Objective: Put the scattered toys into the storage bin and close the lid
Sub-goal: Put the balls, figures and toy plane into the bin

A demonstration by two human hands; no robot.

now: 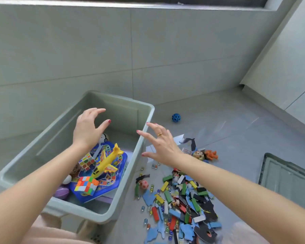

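Note:
The grey-green storage bin (42,138) stands open on the floor at the left. Inside lie a yellow toy plane (106,164), two puzzle cubes (85,186), a blue game board (120,164) and some balls. My left hand (86,131) hovers above the bin's inside, fingers spread, holding nothing. My right hand (159,145) hovers over the bin's right rim, also open and empty. To the right of the bin a pile of coloured blocks, puzzle pieces and marbles (183,199) covers the floor. The bin's lid (287,175) lies at the far right.
A blue holed ball (176,118) sits alone on the floor beyond the pile. An orange toy figure (211,154) and a shark cut-out (190,142) lie near my right wrist. Tiled walls close in behind and to the right. My knees show at the bottom.

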